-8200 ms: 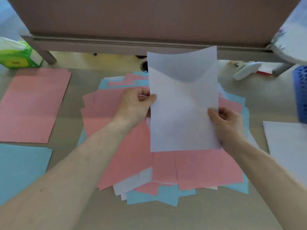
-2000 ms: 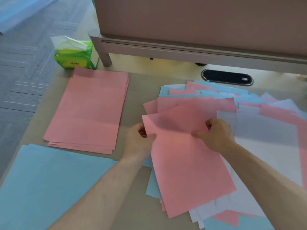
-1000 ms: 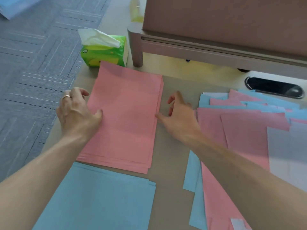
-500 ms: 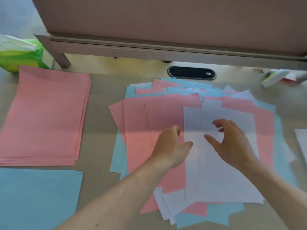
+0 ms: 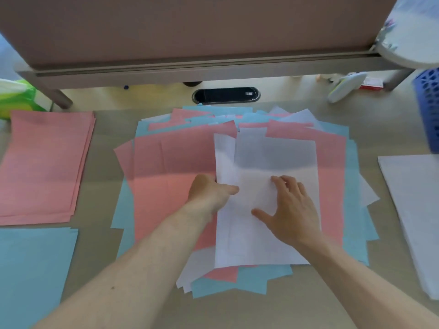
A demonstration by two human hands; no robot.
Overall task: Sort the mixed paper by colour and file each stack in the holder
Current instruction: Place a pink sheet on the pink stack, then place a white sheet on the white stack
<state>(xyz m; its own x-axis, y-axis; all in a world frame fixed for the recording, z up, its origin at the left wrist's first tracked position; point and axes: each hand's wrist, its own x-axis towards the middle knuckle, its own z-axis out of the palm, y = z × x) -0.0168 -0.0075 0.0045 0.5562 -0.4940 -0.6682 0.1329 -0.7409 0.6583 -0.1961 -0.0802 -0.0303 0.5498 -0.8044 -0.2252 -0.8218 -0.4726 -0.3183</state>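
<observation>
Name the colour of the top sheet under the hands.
The top sheet is white; head view.

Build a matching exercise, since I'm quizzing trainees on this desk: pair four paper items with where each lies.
Items: 1 pink stack; 2 blue stack; 3 white stack; 4 loose white sheet.
Places: a right edge; b atop mixed pile, left hand pinching, right hand flat on it; c near left; d far left.
Pairs: 1-d, 2-c, 3-a, 4-b.

**Three colours on the beige desk (image 5: 95, 245)**

Mixed pile (image 5: 171, 176) shows pink, pale blue, white; top sheet (image 5: 273, 157) plain white. Left: pink stack (image 5: 45, 162), pale blue stack (image 5: 31, 269) below. Right: white stack (image 5: 413, 210), and a blue lattice-patterned basket (image 5: 427, 110).
</observation>
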